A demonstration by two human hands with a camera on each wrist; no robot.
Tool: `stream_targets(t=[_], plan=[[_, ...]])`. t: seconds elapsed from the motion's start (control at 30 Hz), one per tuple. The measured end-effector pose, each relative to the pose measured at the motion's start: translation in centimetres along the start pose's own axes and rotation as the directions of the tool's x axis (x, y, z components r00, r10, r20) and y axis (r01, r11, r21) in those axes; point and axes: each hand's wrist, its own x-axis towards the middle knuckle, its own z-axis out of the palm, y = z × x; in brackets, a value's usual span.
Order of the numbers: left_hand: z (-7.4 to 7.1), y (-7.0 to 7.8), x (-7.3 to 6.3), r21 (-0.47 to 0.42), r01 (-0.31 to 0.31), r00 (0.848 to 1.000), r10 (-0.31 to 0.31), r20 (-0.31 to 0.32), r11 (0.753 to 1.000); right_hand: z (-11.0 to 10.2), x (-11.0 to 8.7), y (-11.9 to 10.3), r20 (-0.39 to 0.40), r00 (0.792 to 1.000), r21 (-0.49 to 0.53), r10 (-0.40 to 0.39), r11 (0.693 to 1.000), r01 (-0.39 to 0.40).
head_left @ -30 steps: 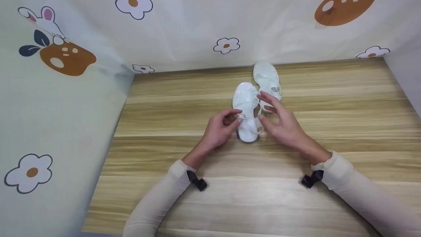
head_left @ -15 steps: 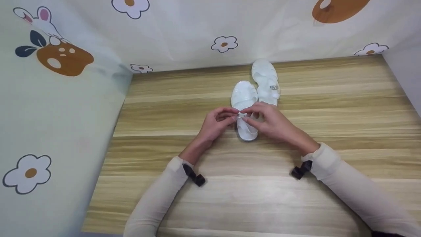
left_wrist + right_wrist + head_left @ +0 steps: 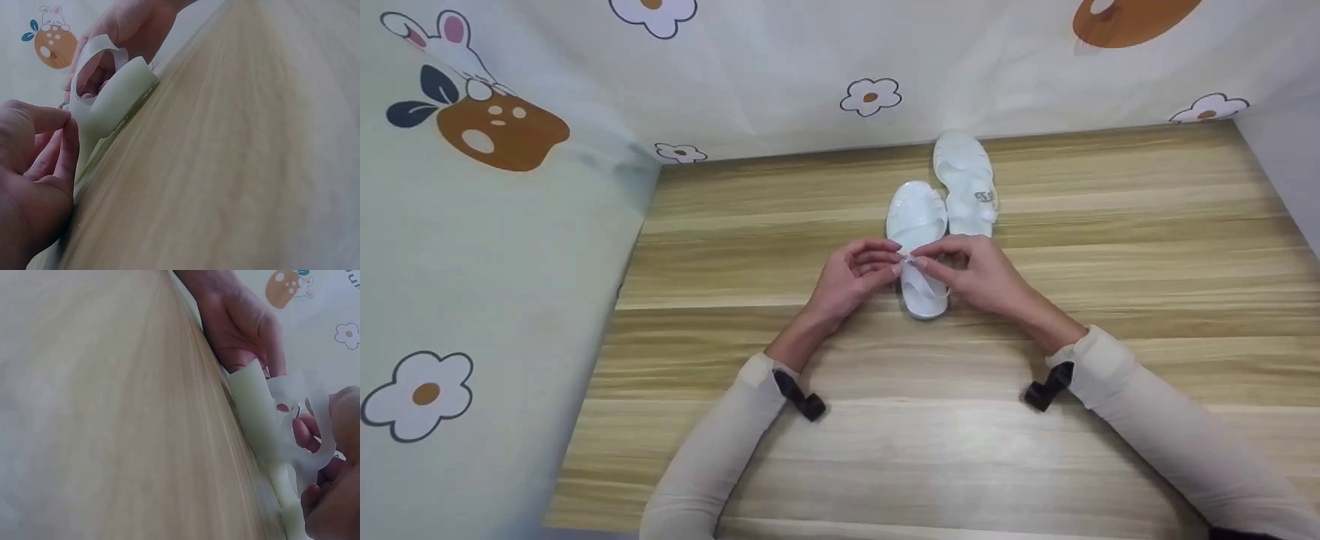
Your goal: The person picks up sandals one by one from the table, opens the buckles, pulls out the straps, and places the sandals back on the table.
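Observation:
A white sandal (image 3: 915, 214) lies on the wooden tabletop, toe pointing away from me. From its left side my left hand (image 3: 851, 276) pinches the small metal buckle (image 3: 63, 105) between thumb and index finger. Opposite it, my right hand (image 3: 986, 274) pinches the ankle strap, its fingertips meeting the left ones over the sandal. The strap (image 3: 322, 410) arches up above the heel (image 3: 125, 93) in both wrist views. Whether the strap's end passes through the buckle is hidden by the fingertips. The second white sandal (image 3: 962, 161) lies behind and to the right, its heel partly covered by my right hand.
The wood-grain tabletop (image 3: 915, 450) reaches toward me. A pale cloth wall (image 3: 780, 90) with printed flowers rises along the back edge, close to the second sandal's toe. Another printed wall (image 3: 510, 262) stands on the left. Each wrist wears a black camera mount (image 3: 810, 405).
My right hand has moved left across the sandal, bringing the strap to the buckle beside my left fingertips. Over the last half second both hands have stayed almost in place.

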Motion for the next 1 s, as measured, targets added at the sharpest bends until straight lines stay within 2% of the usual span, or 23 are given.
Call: stream_targets(t=[0.33,0.63,0.83,1.0], plan=[[-0.05,-0.09,0.15,0.004,-0.056,0.998,0.056,0.011,0.998,0.39,0.02,-0.08,-0.029,0.999,0.053,0.033,0.998,-0.031],[-0.03,-0.18,0.13,-0.032,-0.091,0.996,0.092,0.011,0.995,0.51,0.08,-0.07,-0.028,0.999,0.044,0.021,0.999,-0.020],[-0.05,-0.34,0.21,-0.010,-0.090,0.996,0.090,0.016,0.996,0.57,0.06,-0.08,-0.011,1.000,0.066,0.017,0.998,-0.016],[0.01,-0.39,0.41,0.013,-0.062,0.998,0.062,0.025,0.998,0.37,-0.06,0.03,-0.002,1.000,0.055,0.008,0.998,-0.008]])
